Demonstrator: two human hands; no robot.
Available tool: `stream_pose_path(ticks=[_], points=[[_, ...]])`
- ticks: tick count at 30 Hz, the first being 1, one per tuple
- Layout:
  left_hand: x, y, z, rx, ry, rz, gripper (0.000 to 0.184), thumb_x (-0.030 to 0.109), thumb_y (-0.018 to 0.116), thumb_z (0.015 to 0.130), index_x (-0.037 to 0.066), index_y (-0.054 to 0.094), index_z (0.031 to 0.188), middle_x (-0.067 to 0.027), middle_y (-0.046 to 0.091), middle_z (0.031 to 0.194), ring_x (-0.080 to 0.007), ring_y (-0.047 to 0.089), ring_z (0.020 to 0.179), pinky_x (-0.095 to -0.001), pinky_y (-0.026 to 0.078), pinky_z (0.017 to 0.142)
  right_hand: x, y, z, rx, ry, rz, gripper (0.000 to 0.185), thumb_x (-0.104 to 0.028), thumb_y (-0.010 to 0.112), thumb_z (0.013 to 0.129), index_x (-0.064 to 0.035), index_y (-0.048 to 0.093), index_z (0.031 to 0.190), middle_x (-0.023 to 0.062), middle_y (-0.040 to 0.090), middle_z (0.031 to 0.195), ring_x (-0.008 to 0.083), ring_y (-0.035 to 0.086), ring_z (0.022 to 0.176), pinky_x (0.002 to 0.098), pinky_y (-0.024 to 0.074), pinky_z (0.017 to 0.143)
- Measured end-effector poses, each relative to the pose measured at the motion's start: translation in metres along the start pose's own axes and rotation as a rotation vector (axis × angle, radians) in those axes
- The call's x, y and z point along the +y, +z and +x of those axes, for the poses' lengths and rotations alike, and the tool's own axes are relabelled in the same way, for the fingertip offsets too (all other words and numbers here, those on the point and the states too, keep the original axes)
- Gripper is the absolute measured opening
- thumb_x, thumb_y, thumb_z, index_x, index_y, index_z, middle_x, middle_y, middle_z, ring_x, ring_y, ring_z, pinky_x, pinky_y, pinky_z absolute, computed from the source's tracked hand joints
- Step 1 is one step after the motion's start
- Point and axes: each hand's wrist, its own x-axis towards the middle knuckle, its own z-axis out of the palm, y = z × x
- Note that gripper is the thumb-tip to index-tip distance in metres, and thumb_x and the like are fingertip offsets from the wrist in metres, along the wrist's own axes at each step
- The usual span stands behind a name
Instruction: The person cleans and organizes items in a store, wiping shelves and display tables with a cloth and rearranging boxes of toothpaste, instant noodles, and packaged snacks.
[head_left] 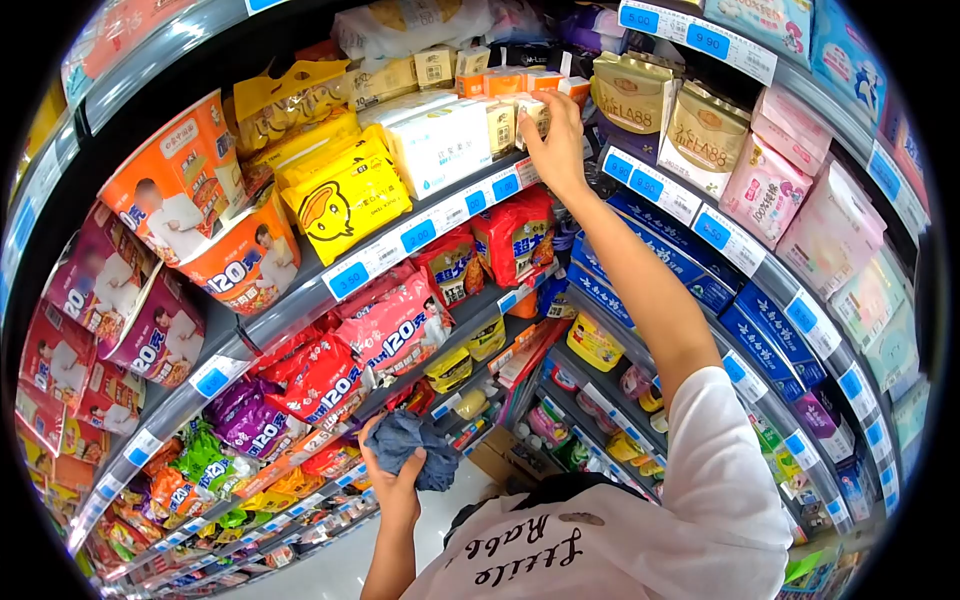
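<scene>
My left hand (398,478) is closed around a crumpled blue-grey cloth (425,452), held low in front of the lower shelves. My right hand (556,135) stretches up to the upper shelf in the corner. Its thumb and fingers are closed about a small beige-and-white tissue pack (533,112); part of the pack is hidden by the hand. Beside it stand more small packs (501,127) and a stack of white tissue packs (437,148). Orange small packs (506,82) lie just behind.
Yellow tissue packs (345,190) and orange noodle tubs (180,170) line the left shelf. Gold pouches (632,95) and pink packs (765,190) stand right of my arm. Bagged noodles (395,325) and blue toothpaste boxes (765,335) fill lower shelves. Price-tag rails (430,235) run along the shelf edges.
</scene>
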Motion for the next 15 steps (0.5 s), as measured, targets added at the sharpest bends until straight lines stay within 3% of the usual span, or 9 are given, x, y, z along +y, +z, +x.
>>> stream_pose_path(ticks=[8, 15], points=[[-0.002, 0.000, -0.002, -0.013, -0.005, 0.001, 0.068, 0.000, 0.072, 0.071, 0.009, 0.040, 0.130, -0.0077, 0.051, 0.116, -0.0191, 0.051, 0.107, -0.0320, 0.039, 0.096, -0.003, 0.008, 0.003, -0.068, -0.041, 0.073, 0.046, -0.025, 0.069, 0.083, -0.0003, 0.054, 0.118, 0.0216, 0.052, 0.120, 0.0361, 0.049, 0.115, 0.0401, 0.0396, 0.099], [-0.006, -0.007, -0.005, 0.008, 0.010, 0.007, 0.067, 0.000, 0.072, 0.072, 0.009, 0.040, 0.130, -0.0076, 0.050, 0.117, -0.0193, 0.050, 0.108, -0.0320, 0.037, 0.098, -0.026, 0.006, -0.008, -0.098, -0.036, 0.012, 0.043, -0.024, 0.067, 0.084, 0.0001, 0.054, 0.117, 0.0221, 0.046, 0.126, 0.0373, 0.048, 0.116, 0.0408, 0.0398, 0.098]])
